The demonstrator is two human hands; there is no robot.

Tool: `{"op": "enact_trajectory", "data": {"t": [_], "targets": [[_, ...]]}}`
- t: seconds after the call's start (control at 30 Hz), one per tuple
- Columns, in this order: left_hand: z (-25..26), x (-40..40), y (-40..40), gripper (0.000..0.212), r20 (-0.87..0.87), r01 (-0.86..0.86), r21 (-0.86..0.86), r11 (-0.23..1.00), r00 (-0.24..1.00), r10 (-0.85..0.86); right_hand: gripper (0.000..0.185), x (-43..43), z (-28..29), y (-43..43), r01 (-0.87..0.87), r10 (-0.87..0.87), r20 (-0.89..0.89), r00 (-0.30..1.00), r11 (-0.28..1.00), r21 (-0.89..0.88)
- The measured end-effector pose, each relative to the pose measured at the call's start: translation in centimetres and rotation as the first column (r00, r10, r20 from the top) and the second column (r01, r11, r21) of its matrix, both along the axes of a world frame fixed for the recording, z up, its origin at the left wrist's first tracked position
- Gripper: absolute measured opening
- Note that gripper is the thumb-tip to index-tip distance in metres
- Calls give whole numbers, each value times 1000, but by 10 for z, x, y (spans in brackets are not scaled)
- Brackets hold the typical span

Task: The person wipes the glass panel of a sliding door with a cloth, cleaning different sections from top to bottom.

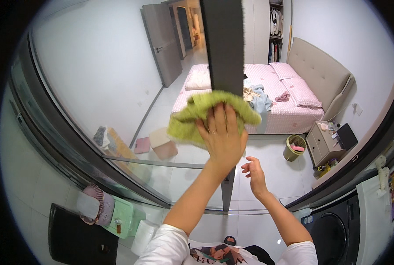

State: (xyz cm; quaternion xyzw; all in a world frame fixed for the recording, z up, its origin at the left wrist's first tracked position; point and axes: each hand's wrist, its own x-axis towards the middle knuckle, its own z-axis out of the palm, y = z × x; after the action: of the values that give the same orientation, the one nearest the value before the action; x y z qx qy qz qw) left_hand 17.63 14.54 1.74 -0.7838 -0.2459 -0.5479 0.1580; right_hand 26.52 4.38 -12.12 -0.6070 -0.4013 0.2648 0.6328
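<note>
My left hand (221, 140) presses a green cloth (187, 124) flat against the dark upright frame (225, 43) of a glass sliding door, its fingers spread over the cloth. The cloth spreads past the frame on both sides, partly over the glass pane (183, 175). Lower and to the right, my right hand (255, 175) hangs in the air beside the frame with its fingers loosely bent and nothing in it.
Beyond the door stand a bed (283, 119) with pink bedding, a waste bin (294, 148) and a nightstand (322, 145). On the near side are a green plastic container (126, 215) at the left and a dark front-loading washing machine (332, 232) at the right.
</note>
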Motion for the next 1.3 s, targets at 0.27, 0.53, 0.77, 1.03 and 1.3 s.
{"op": "enact_trajectory", "data": {"t": [0.27, 0.53, 0.77, 1.03, 1.3], "targets": [[176, 4, 18, 77, 174, -58, 336, 940, 985, -1, 50, -27, 27, 17, -90, -34, 431, 902, 960, 265], [229, 5, 36, 68, 383, -540, 570, 619, 841, 381, 40, -56, 3, 59, 48, -124, 174, 977, 922, 384], [94, -6, 14, 71, 32, 94, 230, 969, 994, -104, 60, -55, -11, 69, 312, -333, -8, 943, 875, 370], [-64, -123, 86, 65, -99, -9, 61, 998, 995, 15, 68, -49, -28, 86, 503, -611, 59, 789, 699, 509], [-98, -297, 205, 72, 130, -167, 88, 982, 979, 155, 67, -27, -38, 76, 679, -811, 208, 546, 575, 457]]}}
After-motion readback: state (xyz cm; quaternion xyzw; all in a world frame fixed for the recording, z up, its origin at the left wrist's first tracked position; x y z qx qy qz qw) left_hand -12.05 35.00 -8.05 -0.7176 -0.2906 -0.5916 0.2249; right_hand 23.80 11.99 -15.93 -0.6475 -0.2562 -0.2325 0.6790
